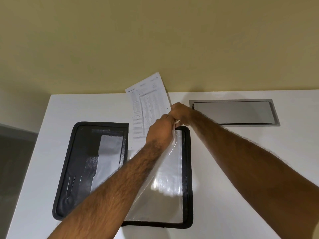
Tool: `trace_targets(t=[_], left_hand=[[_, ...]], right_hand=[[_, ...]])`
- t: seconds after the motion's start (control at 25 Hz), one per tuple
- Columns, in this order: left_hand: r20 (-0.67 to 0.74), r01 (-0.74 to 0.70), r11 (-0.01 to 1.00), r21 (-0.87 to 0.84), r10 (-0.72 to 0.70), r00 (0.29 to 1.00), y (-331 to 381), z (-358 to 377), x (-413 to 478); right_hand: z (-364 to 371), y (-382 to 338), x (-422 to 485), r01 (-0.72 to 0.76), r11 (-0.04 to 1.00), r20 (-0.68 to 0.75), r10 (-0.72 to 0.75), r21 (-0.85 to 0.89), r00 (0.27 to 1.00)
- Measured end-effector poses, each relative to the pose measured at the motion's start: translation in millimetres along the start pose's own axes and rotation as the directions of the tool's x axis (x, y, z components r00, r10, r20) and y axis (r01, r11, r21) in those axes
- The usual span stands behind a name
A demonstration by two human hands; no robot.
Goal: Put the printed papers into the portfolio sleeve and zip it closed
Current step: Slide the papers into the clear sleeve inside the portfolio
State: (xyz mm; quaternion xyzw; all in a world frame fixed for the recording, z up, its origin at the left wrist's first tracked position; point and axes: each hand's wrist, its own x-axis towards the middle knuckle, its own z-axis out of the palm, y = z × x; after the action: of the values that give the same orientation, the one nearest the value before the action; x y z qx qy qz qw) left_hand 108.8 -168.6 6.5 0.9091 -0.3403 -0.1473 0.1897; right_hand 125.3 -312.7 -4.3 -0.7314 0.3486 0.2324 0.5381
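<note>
The printed papers [148,107] are sticking up at 12 o'clock above the open black portfolio [69,169], which is lying flat on the white worktop [224,169]. The left hand [160,130] and right hand [179,112] are touching, fingers pinching the clear sleeve [165,187] top. A gray hatch [233,112] is sitting at 2 o'clock.

We seem to be in an office. We see a plain white bench [69,109] against a bare yellowish wall [155,40]. A grey metal cable hatch [233,112] is set flush into its top.
</note>
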Motion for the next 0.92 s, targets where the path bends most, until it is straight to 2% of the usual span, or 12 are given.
trace_targets(t=[0.08, 0.16, 0.24, 0.32, 0.36, 0.48, 0.6, 0.76, 0.92], left_hand=[[0.026, -0.002, 1.000, 0.025, 0.001, 1.000, -6, 0, 5], [0.035, -0.012, 1.000, 0.007, 0.011, 0.999, -6, 0, 6], [0.030, -0.020, 0.999, -0.029, 0.021, 0.999, -4, 1, 6], [0.036, -0.032, 0.998, -0.045, 0.033, 0.999, -2, 6, 6], [0.042, -0.036, 0.998, -0.042, 0.038, 0.998, -2, 10, 6], [0.049, -0.033, 0.998, -0.047, 0.036, 0.998, -5, 14, 5], [0.080, 0.025, 0.999, 0.028, -0.027, 0.996, -26, 17, -3], [0.138, 0.088, 0.982, 0.164, -0.111, 0.984, -61, 23, -15], [0.089, 0.096, 0.994, 0.046, -0.099, 0.991, -67, 28, -14]], right_hand=[[-5, 6, -2, -0.088, 0.987, 0.102, 0.103, -0.134, 0.990], [-9, 8, -3, -0.123, 0.982, 0.137, 0.142, -0.140, 0.980], [-7, 9, 3, -0.073, 0.997, 0.080, 0.073, -0.009, 0.994], [-2, 7, 11, -0.018, 0.983, -0.024, 0.023, 0.181, 0.999], [2, 7, 15, 0.006, 0.975, -0.077, 0.012, 0.222, 0.997], [10, 12, 26, 0.080, 0.986, -0.197, -0.050, 0.149, 0.979], [7, 21, 25, 0.075, 0.991, -0.138, -0.060, 0.107, 0.989], [-4, 31, 21, 0.003, 0.995, -0.014, -0.002, 0.104, 1.000], [-9, 35, 24, -0.017, 0.992, 0.042, 0.012, 0.124, 0.999]])
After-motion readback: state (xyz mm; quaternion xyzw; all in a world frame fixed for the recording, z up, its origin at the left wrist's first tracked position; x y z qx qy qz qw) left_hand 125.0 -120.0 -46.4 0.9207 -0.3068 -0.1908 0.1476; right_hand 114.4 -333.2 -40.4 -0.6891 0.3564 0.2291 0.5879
